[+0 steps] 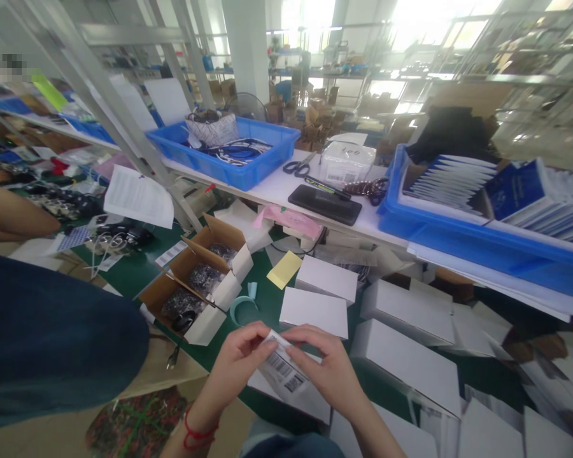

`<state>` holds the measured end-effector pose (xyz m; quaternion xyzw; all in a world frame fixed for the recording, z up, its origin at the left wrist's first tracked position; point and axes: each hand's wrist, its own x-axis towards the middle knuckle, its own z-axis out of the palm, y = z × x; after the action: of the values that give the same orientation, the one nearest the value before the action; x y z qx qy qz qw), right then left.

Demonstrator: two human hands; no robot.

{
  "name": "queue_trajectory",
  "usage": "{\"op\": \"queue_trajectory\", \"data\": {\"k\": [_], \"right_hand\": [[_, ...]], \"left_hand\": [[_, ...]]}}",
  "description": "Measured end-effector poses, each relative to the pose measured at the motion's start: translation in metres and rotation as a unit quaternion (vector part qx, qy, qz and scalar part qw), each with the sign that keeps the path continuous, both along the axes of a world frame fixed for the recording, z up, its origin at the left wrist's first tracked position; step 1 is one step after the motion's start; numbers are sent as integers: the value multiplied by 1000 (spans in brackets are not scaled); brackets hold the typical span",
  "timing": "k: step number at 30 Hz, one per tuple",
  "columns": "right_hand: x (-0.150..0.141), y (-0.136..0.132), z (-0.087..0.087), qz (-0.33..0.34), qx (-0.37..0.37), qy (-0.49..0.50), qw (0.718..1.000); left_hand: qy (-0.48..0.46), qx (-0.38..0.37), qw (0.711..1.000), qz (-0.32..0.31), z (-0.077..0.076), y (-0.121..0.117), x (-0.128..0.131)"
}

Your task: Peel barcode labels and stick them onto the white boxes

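Observation:
Close in front of me, my left hand (pixel 242 357) and my right hand (pixel 327 364) pinch the top edge of a white barcode label (pixel 284 372) between thumbs and fingers. Black bars and a square code are printed on it, and its upper edge looks bent over. Beneath the label lies a white box (pixel 310 403), partly covered by it and my hands. Just beyond my fingers are two closed white boxes (pixel 314 312) and a curled light-blue strip (pixel 239 312).
Open cartons (pixel 205 280) with bagged items stand left. More white boxes (pixel 405 366) cover the right side. On the shelf are a blue tray (pixel 248 175), scissors (pixel 297 166), a black phone (pixel 325 203) and a blue bin (pixel 410 216) of booklets. A co-worker's dark sleeve (pixel 52 337) is at left.

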<state>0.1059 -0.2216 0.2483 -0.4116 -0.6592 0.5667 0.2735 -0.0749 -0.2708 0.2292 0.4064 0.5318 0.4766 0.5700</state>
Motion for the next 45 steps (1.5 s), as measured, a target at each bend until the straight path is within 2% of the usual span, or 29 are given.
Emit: {"op": "queue_trajectory", "data": {"k": [5,8,12,18,22,26,30,34,39,45], "right_hand": [[-1,-2,-4,-12,-48,-9,999],[0,-3,-4,-8,-40,-45,998],[1,-7,-6,5,-22,-69,997],[0,-10,-9,-75,-36,-66,994],[0,-13,-13,-111,-76,-51,990],[-1,-18,-24,-146,-82,-17,986],[-4,-23,-29,-170,-86,-3,982],[-6,-23,-27,-158,-133,3,978],[-6,-23,-26,-122,-151,7,981],[-1,-19,-29,-104,-181,33,977]], "left_hand": [[92,61,992,66,-6,-4,-1],[113,81,987,80,-8,-6,-5],[83,70,992,68,-9,-8,-7],[14,35,991,129,-5,-9,0],[-25,4,988,154,-3,-11,4],[-50,-29,983,175,-9,-14,5],[-62,-18,980,188,-16,-18,5],[-39,7,981,191,-16,-21,3],[-16,13,976,218,-14,-21,0],[-6,30,983,180,-14,-21,-4]]}}
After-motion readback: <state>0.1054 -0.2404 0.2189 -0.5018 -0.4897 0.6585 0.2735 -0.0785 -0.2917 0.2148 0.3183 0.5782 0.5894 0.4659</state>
